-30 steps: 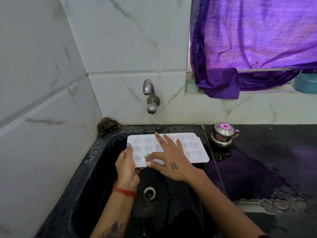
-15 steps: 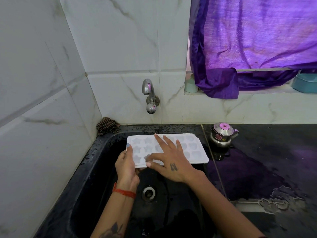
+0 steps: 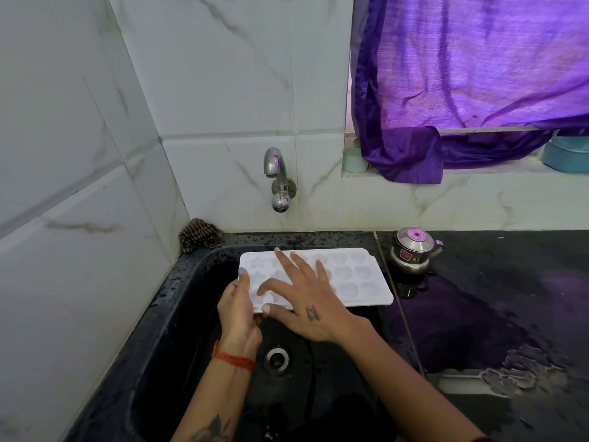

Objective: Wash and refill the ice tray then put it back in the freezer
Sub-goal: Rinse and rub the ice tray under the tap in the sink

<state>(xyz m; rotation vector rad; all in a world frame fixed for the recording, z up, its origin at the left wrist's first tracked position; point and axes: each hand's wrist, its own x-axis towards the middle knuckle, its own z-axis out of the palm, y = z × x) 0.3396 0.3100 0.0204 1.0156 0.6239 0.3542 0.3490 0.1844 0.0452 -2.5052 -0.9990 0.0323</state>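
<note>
A white ice tray with star- and heart-shaped cells is held level over the black sink, below the wall tap. My left hand grips the tray's left end, thumb on top of the rim. My right hand lies flat on the tray's top, fingers spread and straight over the left and middle cells. No water runs from the tap. The sink drain shows below the hands.
A small steel kettle stands on the wet black counter just right of the tray. A brown scrubber sits in the sink's back left corner. A purple curtain hangs over the sill with teal containers.
My right hand has slid a little across the tray's top, fingers spreading further over the cells. The tray and my left hand stay about where they were.
</note>
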